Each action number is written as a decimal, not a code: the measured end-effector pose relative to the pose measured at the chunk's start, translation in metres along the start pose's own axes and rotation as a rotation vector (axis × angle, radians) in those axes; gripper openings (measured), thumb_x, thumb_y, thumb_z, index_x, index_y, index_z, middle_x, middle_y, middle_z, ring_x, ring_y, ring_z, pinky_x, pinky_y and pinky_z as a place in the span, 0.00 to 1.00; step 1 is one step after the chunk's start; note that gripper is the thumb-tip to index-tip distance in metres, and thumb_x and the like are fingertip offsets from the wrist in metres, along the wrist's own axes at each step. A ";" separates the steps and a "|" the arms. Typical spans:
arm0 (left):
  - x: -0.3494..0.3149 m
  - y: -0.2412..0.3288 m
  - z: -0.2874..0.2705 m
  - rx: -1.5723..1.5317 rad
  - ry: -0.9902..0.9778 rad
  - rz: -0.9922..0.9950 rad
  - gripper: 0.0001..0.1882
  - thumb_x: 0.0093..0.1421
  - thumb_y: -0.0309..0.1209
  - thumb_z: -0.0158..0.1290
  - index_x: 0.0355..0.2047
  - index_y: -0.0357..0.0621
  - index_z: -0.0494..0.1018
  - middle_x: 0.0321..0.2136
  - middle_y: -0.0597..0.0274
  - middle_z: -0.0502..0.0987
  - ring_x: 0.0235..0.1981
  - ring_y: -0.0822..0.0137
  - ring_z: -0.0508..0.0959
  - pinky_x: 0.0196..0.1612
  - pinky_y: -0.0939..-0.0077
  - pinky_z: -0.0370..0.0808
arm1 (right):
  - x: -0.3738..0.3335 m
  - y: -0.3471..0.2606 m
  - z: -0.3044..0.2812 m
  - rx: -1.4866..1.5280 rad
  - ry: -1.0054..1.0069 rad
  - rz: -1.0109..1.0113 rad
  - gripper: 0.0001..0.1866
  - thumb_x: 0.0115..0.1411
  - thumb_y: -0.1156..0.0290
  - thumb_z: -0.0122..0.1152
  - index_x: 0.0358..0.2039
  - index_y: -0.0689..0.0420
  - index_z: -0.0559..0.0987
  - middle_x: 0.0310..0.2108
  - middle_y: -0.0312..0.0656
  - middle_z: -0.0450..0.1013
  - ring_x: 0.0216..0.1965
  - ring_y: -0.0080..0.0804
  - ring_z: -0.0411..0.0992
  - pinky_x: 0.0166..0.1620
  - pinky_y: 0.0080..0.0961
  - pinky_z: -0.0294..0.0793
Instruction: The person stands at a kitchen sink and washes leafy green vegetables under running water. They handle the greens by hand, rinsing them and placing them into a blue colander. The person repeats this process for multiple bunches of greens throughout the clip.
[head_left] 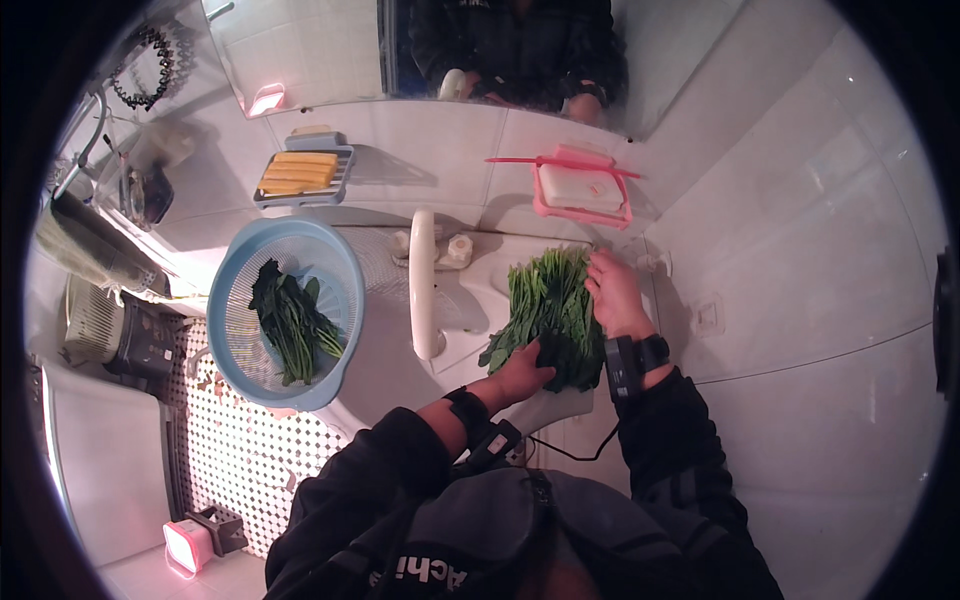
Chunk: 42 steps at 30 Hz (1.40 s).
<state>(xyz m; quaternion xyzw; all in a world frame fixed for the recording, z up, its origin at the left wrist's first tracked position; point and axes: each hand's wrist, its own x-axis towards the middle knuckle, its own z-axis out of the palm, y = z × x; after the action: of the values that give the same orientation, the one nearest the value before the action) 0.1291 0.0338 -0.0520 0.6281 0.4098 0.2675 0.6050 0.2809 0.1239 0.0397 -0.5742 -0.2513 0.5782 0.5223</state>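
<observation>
A pile of dark leafy greens [548,305] lies on the right rim of a white washbasin [470,300]. My left hand [522,375] rests on the near end of the pile, fingers closed over some leaves. My right hand [615,292] lies flat along the pile's right side, fingers stretched toward its far end. A light blue colander [345,275] sits over the left part of the basin and holds a smaller bunch of wet greens [292,322]. A long white tap [423,285] points toward me between colander and pile.
On the tiled wall hang a grey soap tray with yellow bars [300,175] and a pink soap holder [582,190]. A mirror [480,50] is above. Left of the basin stand a rack [140,335] and a perforated floor mat [235,450].
</observation>
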 end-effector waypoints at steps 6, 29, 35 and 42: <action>-0.009 -0.010 -0.002 -0.108 -0.013 -0.091 0.29 0.51 0.26 0.50 0.54 0.37 0.57 0.47 0.52 0.68 0.42 0.67 0.70 0.46 0.73 0.66 | -0.006 0.035 -0.003 -0.016 -0.230 0.199 0.24 0.57 0.61 0.53 0.49 0.62 0.64 0.47 0.48 0.63 0.48 0.39 0.63 0.52 0.34 0.61; -0.195 0.034 -0.206 -0.330 0.347 -0.151 0.12 0.59 0.31 0.42 0.40 0.39 0.70 0.31 0.62 0.74 0.32 0.71 0.75 0.33 0.79 0.73 | -0.164 0.115 0.196 -0.196 -0.571 0.201 0.05 0.57 0.72 0.46 0.31 0.59 0.70 0.20 0.35 0.67 0.20 0.23 0.66 0.23 0.18 0.65; -0.226 0.010 -0.263 -0.475 0.679 -0.045 0.13 0.63 0.34 0.39 0.40 0.39 0.69 0.32 0.63 0.73 0.33 0.71 0.73 0.37 0.77 0.72 | -0.159 0.121 0.285 -1.083 -0.848 -0.460 0.12 0.52 0.72 0.49 0.37 0.59 0.73 0.26 0.47 0.73 0.27 0.36 0.72 0.29 0.29 0.70; -0.226 -0.024 -0.273 -0.315 0.823 0.065 0.18 0.64 0.38 0.39 0.44 0.38 0.69 0.38 0.59 0.73 0.41 0.69 0.71 0.45 0.78 0.67 | -0.132 0.186 0.343 -1.734 -1.343 -0.328 0.18 0.51 0.70 0.45 0.43 0.55 0.73 0.38 0.52 0.72 0.42 0.46 0.70 0.44 0.35 0.68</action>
<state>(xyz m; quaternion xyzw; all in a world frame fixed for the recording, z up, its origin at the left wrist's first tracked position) -0.2201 -0.0096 -0.0055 0.3821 0.5509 0.5734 0.4709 -0.1230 0.0514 0.0008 -0.2749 -0.8759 0.3241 -0.2285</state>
